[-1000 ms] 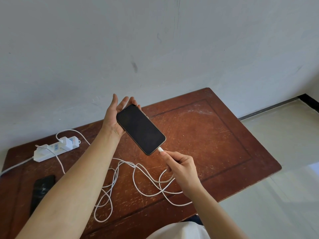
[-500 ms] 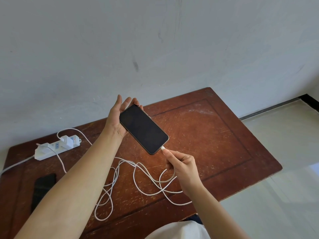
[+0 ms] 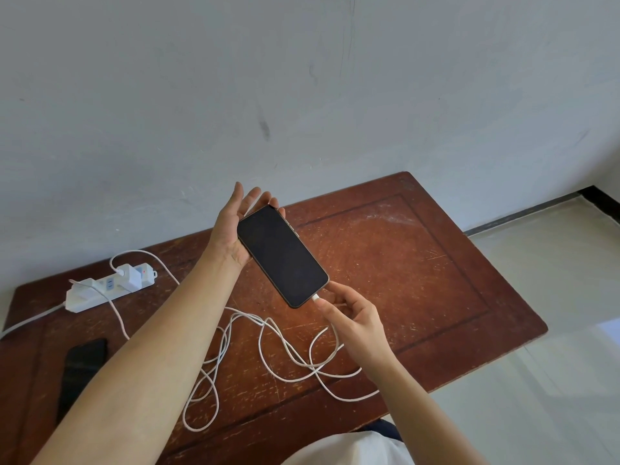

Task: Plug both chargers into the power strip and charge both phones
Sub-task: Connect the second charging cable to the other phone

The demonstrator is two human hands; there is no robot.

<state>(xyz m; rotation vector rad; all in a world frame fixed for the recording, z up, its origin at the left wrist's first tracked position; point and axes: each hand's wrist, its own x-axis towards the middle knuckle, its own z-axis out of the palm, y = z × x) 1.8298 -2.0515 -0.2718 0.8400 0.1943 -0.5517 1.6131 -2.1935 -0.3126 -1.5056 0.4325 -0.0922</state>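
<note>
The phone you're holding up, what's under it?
The left hand cradles the phone from beneath, fingers poking past its top. Farther below lie the table and white cables. The phone's back is hidden.

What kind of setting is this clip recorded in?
Probably a plain room in a home: a worn wooden table pushed against a bare, scuffed painted wall, with pale tiled floor beside it.

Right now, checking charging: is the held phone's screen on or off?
Off: the phone screen is black, though the plug meets its port.
</note>
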